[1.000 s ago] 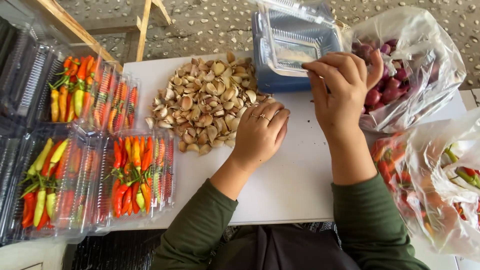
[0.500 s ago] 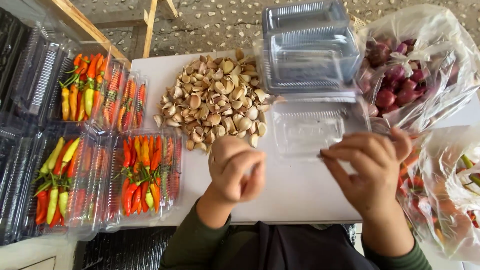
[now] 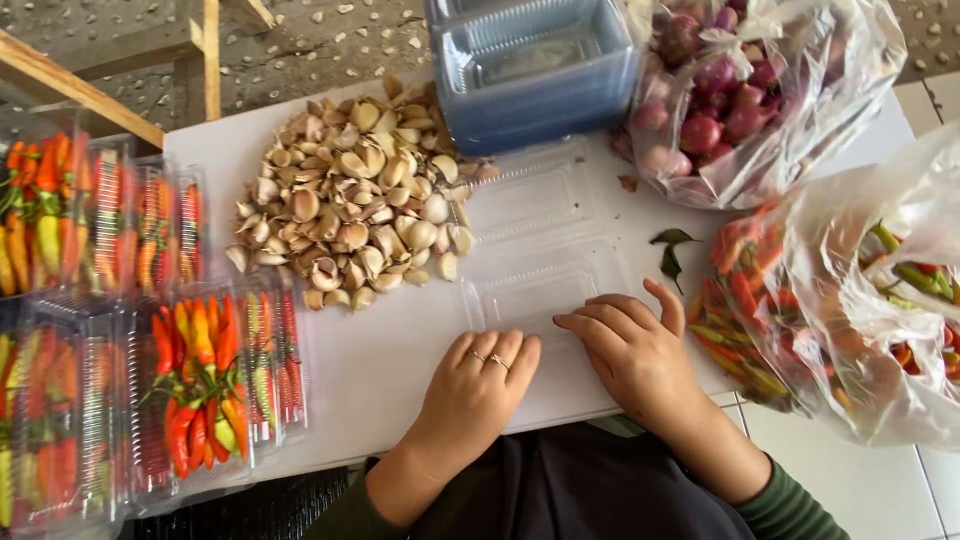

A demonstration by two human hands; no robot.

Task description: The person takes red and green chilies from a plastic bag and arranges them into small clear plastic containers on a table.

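Clear clamshell container lying open on the white table just beyond both hands, left and right resting flat, fingers loosely spread, garlic cloves beyond the left.

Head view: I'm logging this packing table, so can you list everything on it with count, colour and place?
table: one, white, under everything
garlic: one heap of many cloves, cream and tan, centre left
open box: one, clear plastic, lying open and empty right of the garlic
box stack: one stack, clear bluish, top centre
shallot bag: one, clear bag of purple-red bulbs, top right
chilli bag: one, clear bag of red, orange and green chillies, right edge
chilli boxes: several, clear, filled with red, orange, yellow and green chillies, left side
leaves: two, dark green, beside the chilli bag
left hand: ringed, flat on the table, empty
right hand: fingers on the open box's near edge
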